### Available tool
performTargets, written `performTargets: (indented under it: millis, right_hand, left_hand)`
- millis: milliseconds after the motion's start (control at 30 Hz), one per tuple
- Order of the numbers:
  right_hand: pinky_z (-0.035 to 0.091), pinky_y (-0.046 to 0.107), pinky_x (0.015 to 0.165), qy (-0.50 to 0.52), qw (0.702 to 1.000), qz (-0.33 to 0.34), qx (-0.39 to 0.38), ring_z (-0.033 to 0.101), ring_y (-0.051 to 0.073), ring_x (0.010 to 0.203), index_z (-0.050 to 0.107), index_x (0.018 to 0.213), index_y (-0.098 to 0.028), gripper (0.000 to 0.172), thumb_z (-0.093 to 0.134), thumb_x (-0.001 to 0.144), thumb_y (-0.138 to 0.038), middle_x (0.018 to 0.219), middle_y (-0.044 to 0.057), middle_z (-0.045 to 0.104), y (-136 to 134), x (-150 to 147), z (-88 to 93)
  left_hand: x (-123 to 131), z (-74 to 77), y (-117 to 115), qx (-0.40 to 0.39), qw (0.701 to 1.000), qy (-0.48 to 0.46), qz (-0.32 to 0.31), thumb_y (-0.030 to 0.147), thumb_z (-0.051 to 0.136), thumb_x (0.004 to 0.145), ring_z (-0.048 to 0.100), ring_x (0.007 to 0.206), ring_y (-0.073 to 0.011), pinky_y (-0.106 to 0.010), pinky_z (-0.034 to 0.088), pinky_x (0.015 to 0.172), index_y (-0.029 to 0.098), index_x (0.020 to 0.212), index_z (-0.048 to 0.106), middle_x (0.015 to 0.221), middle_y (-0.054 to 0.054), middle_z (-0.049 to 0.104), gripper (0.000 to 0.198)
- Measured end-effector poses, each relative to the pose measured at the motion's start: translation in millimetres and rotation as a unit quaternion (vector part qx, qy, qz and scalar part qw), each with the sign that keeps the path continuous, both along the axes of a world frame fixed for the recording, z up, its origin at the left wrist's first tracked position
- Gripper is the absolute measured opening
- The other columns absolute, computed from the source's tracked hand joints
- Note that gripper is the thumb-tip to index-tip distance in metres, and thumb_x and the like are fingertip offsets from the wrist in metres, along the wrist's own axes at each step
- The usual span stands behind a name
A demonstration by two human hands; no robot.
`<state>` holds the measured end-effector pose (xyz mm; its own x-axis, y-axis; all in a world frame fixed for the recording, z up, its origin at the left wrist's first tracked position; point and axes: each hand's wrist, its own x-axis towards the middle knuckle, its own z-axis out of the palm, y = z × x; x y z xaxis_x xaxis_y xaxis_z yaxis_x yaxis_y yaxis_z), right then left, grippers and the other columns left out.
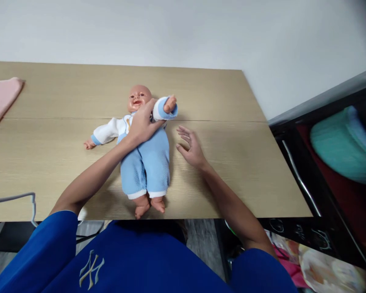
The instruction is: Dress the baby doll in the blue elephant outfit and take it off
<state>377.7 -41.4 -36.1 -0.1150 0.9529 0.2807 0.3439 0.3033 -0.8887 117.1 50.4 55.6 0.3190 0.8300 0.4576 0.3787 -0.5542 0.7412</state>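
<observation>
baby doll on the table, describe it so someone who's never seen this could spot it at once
Find the wood-grain table against the white wall. Near the middle of the view, a baby doll lies face up, bare feet toward the near edge. Its bald head and blue-and-white outfit set it apart from the plain pink cloth at the left.

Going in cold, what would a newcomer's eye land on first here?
The doll in blue and white, lying face up mid-table with the left hand over its chest. Next, the right hand, open and apart from the doll, to its right. Then the pink cloth at the picture's left edge.
</observation>
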Motion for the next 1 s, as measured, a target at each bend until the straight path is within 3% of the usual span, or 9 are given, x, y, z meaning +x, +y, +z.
performTargets:
  millis: [133,300,500,700,900,1000]
  right_hand:
    - [0.050,0.068,0.138,-0.048,0.997,0.063,0.017,0.070,0.040,0.152,0.065,0.160,-0.028,0.065,0.081,0.102,-0.053,0.162,0.020,0.073,-1,-18,-5.6]
    - [0.056,0.061,0.135,0.087,0.985,0.139,-0.054,0.072,0.037,0.149,0.063,0.155,-0.029,0.070,0.082,0.100,-0.067,0.158,0.016,0.074,1,-62,-6.0]
    - [0.061,0.057,0.129,0.170,0.967,0.164,-0.100,0.071,0.035,0.144,0.063,0.141,-0.032,0.069,0.086,0.090,-0.073,0.146,0.010,0.076,18,-100,3.6]
    - [0.063,0.059,0.125,0.168,0.962,0.204,-0.070,0.072,0.034,0.132,0.067,0.129,-0.030,0.056,0.079,0.093,-0.071,0.132,0.008,0.074,39,-127,20.6]
    - [0.048,0.063,0.133,0.086,0.978,0.186,0.031,0.063,0.035,0.131,0.071,0.117,-0.030,0.051,0.073,0.100,-0.078,0.127,0.008,0.069,45,-155,42.1]
    - [0.047,0.064,0.133,0.058,0.978,0.196,0.033,0.063,0.036,0.129,0.073,0.116,-0.030,0.051,0.077,0.101,-0.078,0.126,0.008,0.068,44,-164,52.6]
  left_hand:
    - [-15,-7.2,0,-0.058,0.985,-0.159,0.038,0.057,0.092,0.095,0.074,0.126,-0.0366,-0.050,0.057,0.116,0.021,0.115,0.074,0.117,-0.009,0.078,0.045]
    - [-33,-12.4,-1,-0.139,0.946,-0.284,0.074,0.073,0.094,0.088,0.078,0.114,-0.0329,-0.043,0.065,0.099,0.022,0.100,0.070,0.104,-0.009,0.076,0.058]
    - [-54,-8.6,-3,-0.098,0.923,-0.361,0.092,0.075,0.088,0.094,0.071,0.148,-0.0323,-0.042,0.062,0.120,0.029,0.122,0.074,0.133,-0.008,0.081,0.056]
    - [-67,-9.2,-2,-0.120,0.891,-0.412,0.150,0.086,0.086,0.090,0.073,0.141,-0.0307,-0.038,0.064,0.109,0.028,0.130,0.072,0.138,-0.008,0.081,0.072]
    - [-88,-17.3,6,-0.083,0.880,-0.435,0.174,0.087,0.072,0.106,0.065,0.142,-0.0227,-0.040,0.055,0.118,0.021,0.134,0.063,0.137,-0.006,0.079,0.073]
    - [-96,-23.5,6,-0.077,0.871,-0.447,0.191,0.088,0.072,0.106,0.061,0.146,-0.0227,-0.041,0.054,0.119,0.020,0.132,0.061,0.135,-0.005,0.079,0.074]
